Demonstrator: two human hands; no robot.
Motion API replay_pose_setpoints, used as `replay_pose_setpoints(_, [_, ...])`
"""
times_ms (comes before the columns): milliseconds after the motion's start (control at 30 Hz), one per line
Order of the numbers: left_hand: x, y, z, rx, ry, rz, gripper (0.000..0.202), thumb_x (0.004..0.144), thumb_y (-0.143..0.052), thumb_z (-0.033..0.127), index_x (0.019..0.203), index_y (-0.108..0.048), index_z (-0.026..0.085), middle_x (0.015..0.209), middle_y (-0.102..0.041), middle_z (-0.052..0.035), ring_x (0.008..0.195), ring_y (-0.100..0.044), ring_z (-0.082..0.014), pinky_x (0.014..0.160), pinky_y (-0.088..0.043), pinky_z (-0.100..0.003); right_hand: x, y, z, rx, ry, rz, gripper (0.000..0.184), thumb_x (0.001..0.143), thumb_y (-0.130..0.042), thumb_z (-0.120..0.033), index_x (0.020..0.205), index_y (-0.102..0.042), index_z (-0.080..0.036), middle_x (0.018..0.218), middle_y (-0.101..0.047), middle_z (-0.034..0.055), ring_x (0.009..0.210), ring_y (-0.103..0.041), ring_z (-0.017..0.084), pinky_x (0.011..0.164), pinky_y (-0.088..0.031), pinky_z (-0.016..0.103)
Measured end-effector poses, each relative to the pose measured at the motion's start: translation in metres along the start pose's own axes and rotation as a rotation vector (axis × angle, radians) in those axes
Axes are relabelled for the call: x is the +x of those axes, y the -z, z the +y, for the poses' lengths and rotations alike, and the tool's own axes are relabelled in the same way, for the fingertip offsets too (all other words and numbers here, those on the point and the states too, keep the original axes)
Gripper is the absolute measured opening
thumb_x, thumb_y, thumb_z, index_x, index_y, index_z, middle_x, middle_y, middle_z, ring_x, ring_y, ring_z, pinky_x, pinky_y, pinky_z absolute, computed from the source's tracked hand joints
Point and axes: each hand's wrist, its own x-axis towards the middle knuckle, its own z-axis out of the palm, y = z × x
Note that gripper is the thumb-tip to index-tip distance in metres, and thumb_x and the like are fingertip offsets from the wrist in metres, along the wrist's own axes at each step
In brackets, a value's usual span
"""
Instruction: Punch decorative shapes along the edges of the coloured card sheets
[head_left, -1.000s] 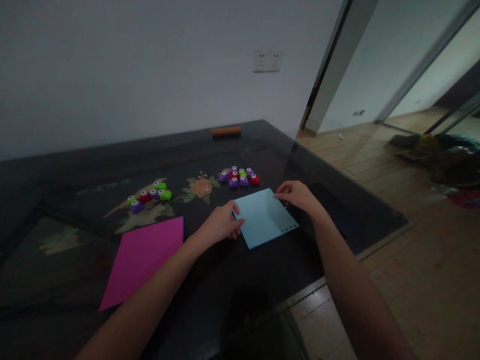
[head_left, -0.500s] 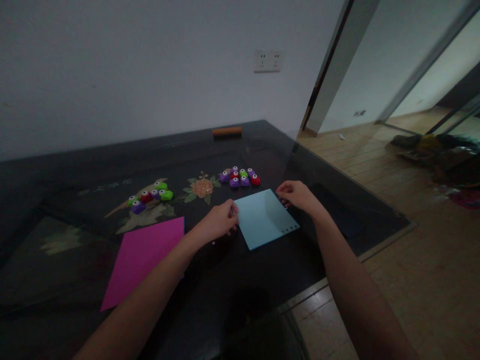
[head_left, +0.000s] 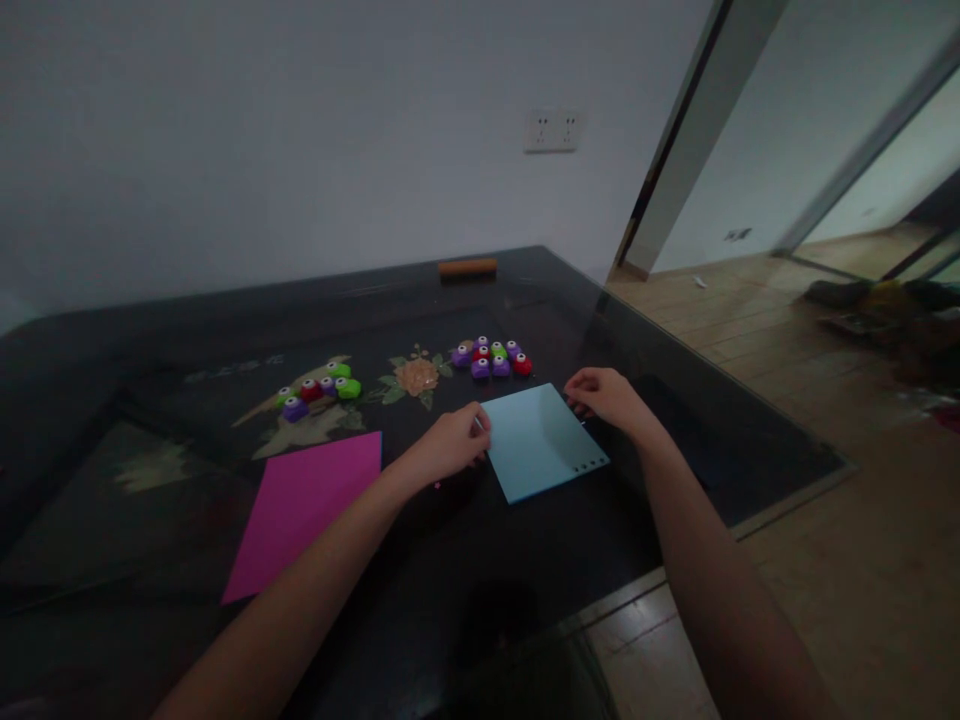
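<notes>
A light blue sheet of paper (head_left: 541, 440) lies on the dark table, with a row of small dark holes along its near right edge. My left hand (head_left: 454, 440) is closed at the sheet's left edge, thumb and fingers pinching it. At the far right corner, my right hand (head_left: 604, 398) has its fingers curled together on the edge; its fingertips are partly hidden. Just beyond the sheet sits a cluster of purple, red and green plastic pieces (head_left: 480, 368), each topped with a white eye. My left forearm partly covers a magenta sheet (head_left: 315, 500).
Another group of eyed pieces (head_left: 310, 391) sits at the left, beside a printed flower (head_left: 417, 376). A brown cylinder (head_left: 467, 269) lies near the wall. A tiny pink scrap (head_left: 437, 485) is below my left hand. The table edge (head_left: 787, 490) runs along the right.
The whole view has shifted slightly, so everything appears a little further right. Both hands keep their places at the light blue sheet's edges.
</notes>
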Motion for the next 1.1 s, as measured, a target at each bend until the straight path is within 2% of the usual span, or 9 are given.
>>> replay_pose_setpoints(167, [-0.001,0.001,-0.001,0.053,-0.027,0.048,0.005,0.077,-0.05,0.023,0.078,-0.046,0.021,0.071,-0.062,-0.0009,0.065,-0.062,-0.0164,0.056,-0.047,-0.025,0.003,0.0,0.005,-0.05,0.008,0.051,0.004,0.075,-0.061,-0.018,0.077,-0.064,-0.015,0.066,-0.067,0.0045,0.052,-0.06,0.011,0.049,-0.045,0.019])
replay_pose_setpoints(300, [-0.005,0.006,0.008,0.076,-0.052,0.087,0.006,0.076,-0.051,0.024,0.078,-0.048,0.02,0.07,-0.062,-0.0002,0.065,-0.061,-0.0162,0.058,-0.045,-0.026,0.003,-0.001,0.007,-0.049,0.009,0.069,0.006,0.075,-0.061,-0.019,0.076,-0.064,-0.015,0.067,-0.068,0.0047,0.052,-0.061,0.011,0.048,-0.045,0.019])
replay_pose_setpoints(400, [-0.013,0.015,0.012,0.043,-0.085,0.133,0.006,0.078,-0.049,0.025,0.081,-0.049,0.02,0.071,-0.062,-0.0002,0.067,-0.061,-0.016,0.06,-0.046,-0.026,0.004,-0.001,0.008,-0.046,0.01,0.089,0.007,0.075,-0.06,-0.02,0.076,-0.064,-0.015,0.067,-0.068,0.0048,0.051,-0.061,0.011,0.047,-0.045,0.019])
replay_pose_setpoints(467, [-0.021,0.026,0.006,-0.006,-0.137,0.199,0.006,0.079,-0.048,0.025,0.08,-0.049,0.02,0.073,-0.061,-0.0007,0.069,-0.062,-0.0159,0.063,-0.047,-0.028,0.006,-0.001,0.009,-0.045,0.015,0.1,0.007,0.074,-0.06,-0.021,0.076,-0.064,-0.015,0.065,-0.067,0.0046,0.051,-0.061,0.011,0.047,-0.045,0.019])
replay_pose_setpoints(600, [-0.048,0.057,-0.034,0.042,-0.185,0.416,0.011,0.08,-0.047,0.029,0.078,-0.051,0.019,0.079,-0.062,-0.0029,0.076,-0.061,-0.0172,0.071,-0.047,-0.032,0.011,-0.003,0.013,-0.045,0.008,0.112,0.008,0.074,-0.059,-0.023,0.073,-0.062,-0.016,0.062,-0.066,0.0039,0.049,-0.06,0.012,0.048,-0.046,0.021])
replay_pose_setpoints(767, [-0.097,0.096,-0.1,0.131,-0.09,0.649,0.014,0.08,-0.049,0.033,0.081,-0.053,0.02,0.078,-0.061,-0.0017,0.073,-0.061,-0.018,0.07,-0.049,-0.033,0.016,-0.006,0.02,-0.04,0.039,0.109,0.013,0.073,-0.057,-0.029,0.073,-0.061,-0.017,0.062,-0.065,0.0035,0.05,-0.06,0.013,0.05,-0.047,0.024])
replay_pose_setpoints(867, [-0.119,0.108,-0.127,0.214,-0.038,0.797,0.012,0.078,-0.051,0.031,0.082,-0.054,0.02,0.082,-0.063,-0.0028,0.078,-0.062,-0.0193,0.074,-0.049,-0.034,0.018,-0.007,0.022,-0.072,0.054,0.131,0.016,0.074,-0.056,-0.032,0.074,-0.061,-0.017,0.062,-0.065,0.0035,0.05,-0.061,0.015,0.051,-0.047,0.026])
replay_pose_setpoints(967, [-0.128,0.114,-0.14,0.295,-0.068,0.855,0.01,0.077,-0.051,0.024,0.085,-0.055,0.02,0.086,-0.063,-0.0033,0.083,-0.061,-0.019,0.08,-0.048,-0.035,0.018,-0.007,0.021,-0.147,0.067,0.224,0.021,0.074,-0.055,-0.037,0.075,-0.063,-0.017,0.061,-0.065,0.0036,0.05,-0.06,0.016,0.053,-0.045,0.028])
replay_pose_setpoints(1100, [-0.129,0.119,-0.149,0.438,-0.106,0.786,0.014,0.078,-0.048,0.022,0.089,-0.056,0.019,0.088,-0.063,-0.0052,0.085,-0.06,-0.0203,0.079,-0.047,-0.035,0.015,-0.008,0.015,-0.166,0.119,0.329,0.031,0.078,-0.05,-0.046,0.074,-0.064,-0.018,0.061,-0.065,0.0038,0.052,-0.06,0.017,0.055,-0.044,0.029])
